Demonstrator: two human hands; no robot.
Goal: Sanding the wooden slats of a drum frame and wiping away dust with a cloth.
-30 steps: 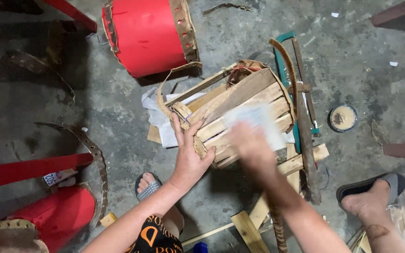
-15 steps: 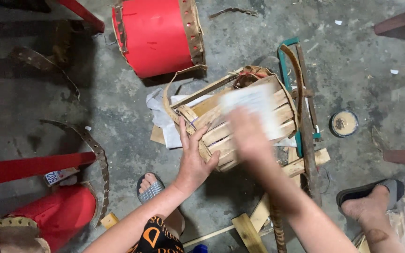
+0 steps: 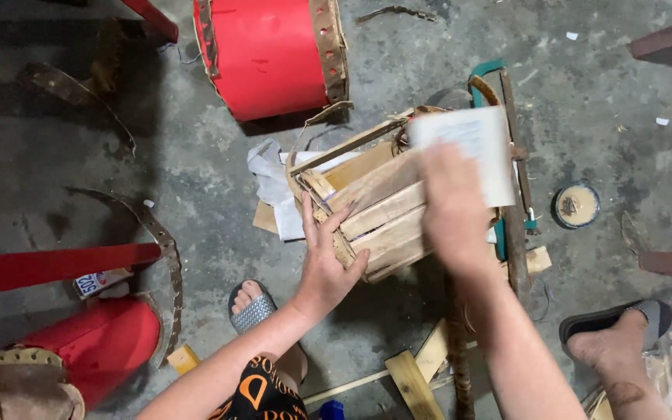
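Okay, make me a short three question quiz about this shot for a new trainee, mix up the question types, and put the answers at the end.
1. True or false: the left hand rests flat on the near end of the wooden slat bundle.
2. Multiple choice: what does the right hand press onto the slats? A) a saw B) a pale sheet C) a red drum
3. Fill in: the red drum shell lies on the concrete floor, on the far side of the bundle from the person, with a studded ____-coloured band at each end.

Key
1. True
2. B
3. brown
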